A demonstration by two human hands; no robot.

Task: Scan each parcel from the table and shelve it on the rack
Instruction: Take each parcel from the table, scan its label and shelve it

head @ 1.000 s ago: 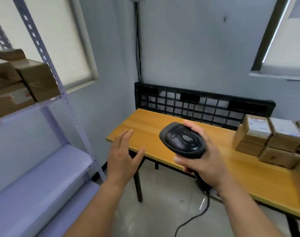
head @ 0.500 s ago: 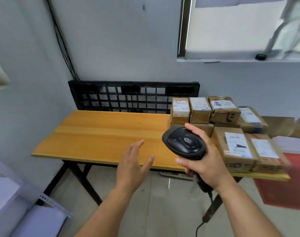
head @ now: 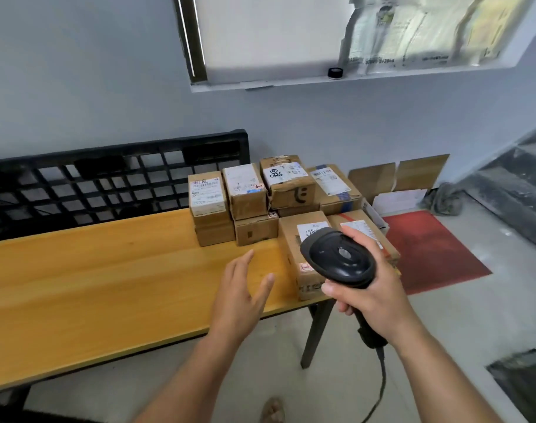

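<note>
Several brown cardboard parcels with white labels are stacked at the right end of the wooden table [head: 92, 270]. The nearest parcel [head: 294, 248] stands at the table's front right corner. My right hand [head: 367, 288] grips a black corded barcode scanner [head: 340, 257], whose head hangs just over that parcel's label. My left hand [head: 242, 291] hovers open over the table's front edge, fingers stretched toward the parcels, a short way left of the nearest one and touching nothing. The rack is out of view.
A black plastic grid pallet [head: 108, 178] leans against the wall behind the table. A red mat [head: 431, 248] lies on the floor to the right, with flat cardboard pieces [head: 398, 175] against the wall. The scanner cable [head: 379, 389] hangs toward the floor.
My view has swung right, from the rack to the parcel stack. Both hands have come closer to the parcels, the scanner now over the nearest one.
</note>
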